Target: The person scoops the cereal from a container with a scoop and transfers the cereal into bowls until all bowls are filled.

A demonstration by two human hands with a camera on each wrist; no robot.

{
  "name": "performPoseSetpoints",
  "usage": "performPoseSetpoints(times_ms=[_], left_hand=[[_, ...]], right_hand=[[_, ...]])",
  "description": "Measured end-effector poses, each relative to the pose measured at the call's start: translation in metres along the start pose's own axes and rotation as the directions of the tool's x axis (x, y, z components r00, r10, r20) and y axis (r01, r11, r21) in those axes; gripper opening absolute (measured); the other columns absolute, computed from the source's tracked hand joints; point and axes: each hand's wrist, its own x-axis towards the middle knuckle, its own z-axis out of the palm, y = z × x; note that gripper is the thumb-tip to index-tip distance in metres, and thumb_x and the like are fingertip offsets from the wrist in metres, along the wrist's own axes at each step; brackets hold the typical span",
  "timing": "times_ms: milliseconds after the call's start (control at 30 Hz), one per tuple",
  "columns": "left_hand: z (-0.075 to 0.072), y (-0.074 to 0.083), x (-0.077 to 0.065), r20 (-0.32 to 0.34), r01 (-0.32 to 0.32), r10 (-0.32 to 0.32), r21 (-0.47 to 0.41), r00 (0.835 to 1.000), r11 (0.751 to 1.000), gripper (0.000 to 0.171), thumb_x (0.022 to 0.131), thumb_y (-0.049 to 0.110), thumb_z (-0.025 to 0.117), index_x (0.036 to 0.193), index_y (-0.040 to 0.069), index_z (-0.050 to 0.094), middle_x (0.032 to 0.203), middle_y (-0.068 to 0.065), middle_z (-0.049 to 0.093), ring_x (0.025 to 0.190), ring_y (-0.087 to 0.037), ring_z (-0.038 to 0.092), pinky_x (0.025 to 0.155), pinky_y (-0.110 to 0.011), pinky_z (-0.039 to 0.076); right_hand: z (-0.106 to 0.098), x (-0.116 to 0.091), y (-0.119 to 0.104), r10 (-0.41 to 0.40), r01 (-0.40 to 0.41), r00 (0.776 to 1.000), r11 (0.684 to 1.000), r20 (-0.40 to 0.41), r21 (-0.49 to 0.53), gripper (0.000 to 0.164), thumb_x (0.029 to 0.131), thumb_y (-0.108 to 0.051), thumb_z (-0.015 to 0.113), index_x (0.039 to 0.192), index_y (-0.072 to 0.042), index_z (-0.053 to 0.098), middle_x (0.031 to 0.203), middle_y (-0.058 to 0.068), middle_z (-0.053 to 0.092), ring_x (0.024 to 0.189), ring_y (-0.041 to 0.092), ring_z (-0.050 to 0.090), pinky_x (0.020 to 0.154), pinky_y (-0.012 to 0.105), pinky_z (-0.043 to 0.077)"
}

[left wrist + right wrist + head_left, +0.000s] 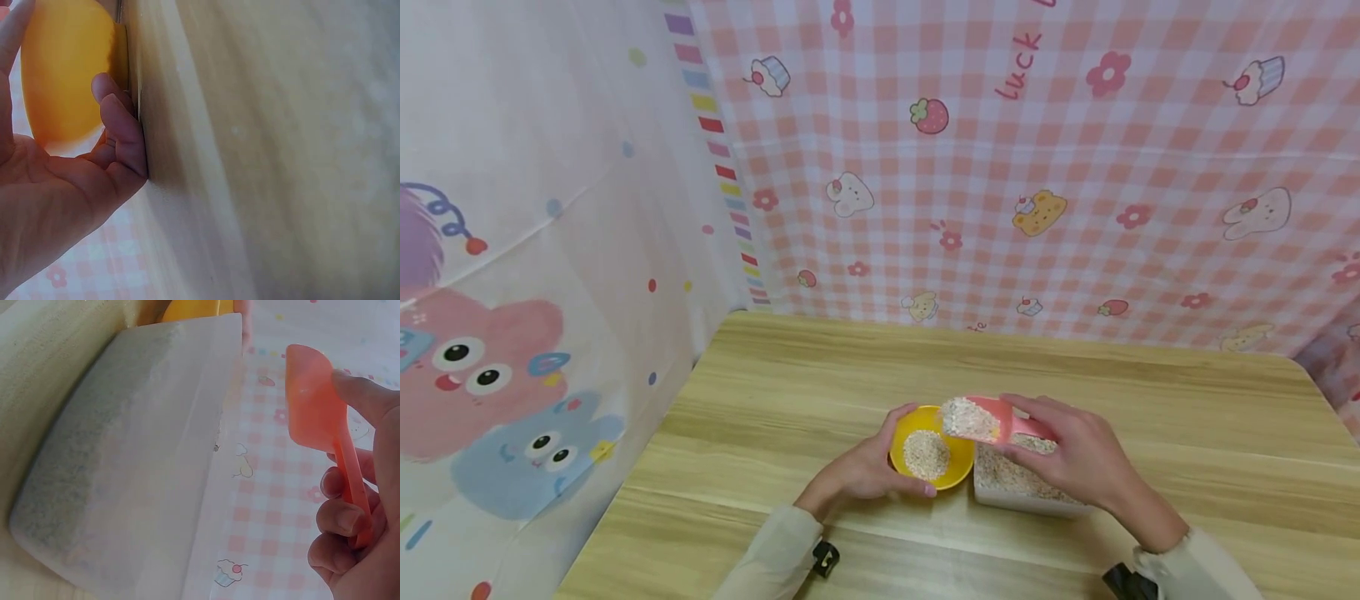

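Note:
A yellow bowl (960,464) stands on the table with a small heap of pale flakes, like oats, in its middle. My left hand (872,468) holds it from the left, thumb at the near rim and fingers round the far side. In the left wrist view, curled fingertips (119,115) lie low by the bowl's base. My right hand (1086,454) grips a pink scoop (1000,408) by its handle. Pale flakes (967,419) heap up in the scoop, whose front overlaps the bowl's right rim in the head view. The right wrist view shows the scoop's underside.
A translucent plastic box (1026,502) of flakes sits right of the bowl, partly hidden under the scoop and right hand. The wooden table (775,375) backs onto a pink checked cloth (880,242); a white printed cloth (587,275) hangs at left.

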Motion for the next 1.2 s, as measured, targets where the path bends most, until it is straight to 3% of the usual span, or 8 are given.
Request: performPoseSetpoints(times_ms=[333, 667, 800, 933, 1200], left_hand=[[-0.001, 0.001, -0.002, -0.004, -0.022, 0.021, -0.029, 1.0, 0.999, 0.114, 0.07, 0.043, 0.09, 0.155, 0.037, 0.014, 0.153, -0.009, 0.041, 0.135, -0.034, 0.042, 0.113, -0.061, 0.025], [-0.001, 0.003, -0.002, -0.004, -0.027, 0.027, -0.05, 1.0, 0.998, 0.115, 0.069, 0.038, 0.091, 0.155, 0.037, 0.015, 0.152, -0.011, 0.043, 0.135, -0.035, 0.042, 0.113, -0.062, 0.023], [0.0, 0.002, -0.002, -0.004, -0.027, 0.027, -0.04, 1.0, 0.999, 0.115, 0.069, 0.04, 0.09, 0.155, 0.037, 0.014, 0.153, -0.011, 0.041, 0.136, -0.035, 0.041, 0.113, -0.061, 0.024], [0.0, 0.0, -0.001, -0.004, -0.021, 0.02, -0.033, 1.0, 0.999, 0.115, 0.069, 0.042, 0.09, 0.155, 0.038, 0.014, 0.154, -0.009, 0.041, 0.137, -0.035, 0.041, 0.114, -0.061, 0.023], [0.0, 0.001, -0.001, 0.0, -0.033, 0.033, -0.025, 0.999, 0.999, 0.114, 0.07, 0.042, 0.089, 0.155, 0.037, 0.014, 0.155, -0.009, 0.039, 0.138, -0.035, 0.04, 0.114, -0.061, 0.024]], right_hand=[[-0.003, 0.004, -0.005, 0.005, -0.001, 0.998, 0.997, 0.055, -0.073, 0.058, 0.076, -0.038, 0.085, 0.126, -0.014, 0.069, 0.113, 0.01, 0.073, 0.095, 0.03, 0.071, 0.074, 0.047, 0.057], [-0.002, 0.005, -0.004, -0.037, 0.042, 0.998, 0.993, 0.054, -0.107, 0.058, 0.075, -0.041, 0.085, 0.125, -0.016, 0.07, 0.108, 0.007, 0.074, 0.08, 0.021, 0.07, 0.062, 0.033, 0.053], [-0.002, 0.007, -0.005, -0.06, 0.065, 0.997, 0.99, 0.048, -0.122, 0.058, 0.074, -0.042, 0.085, 0.124, -0.016, 0.07, 0.1, 0.004, 0.074, 0.06, 0.008, 0.057, 0.054, 0.023, 0.043], [-0.001, 0.009, -0.006, -0.085, 0.089, 0.996, 0.986, 0.035, -0.144, 0.058, 0.073, -0.043, 0.085, 0.123, -0.017, 0.071, 0.087, -0.003, 0.069, 0.051, 0.0, 0.036, 0.048, 0.018, 0.032], [-0.003, 0.014, -0.01, -0.124, 0.131, 0.991, 0.974, 0.047, -0.185, 0.059, 0.073, -0.044, 0.085, 0.123, -0.017, 0.071, 0.077, -0.005, 0.062, 0.049, 0.001, 0.029, 0.046, 0.018, 0.028]])
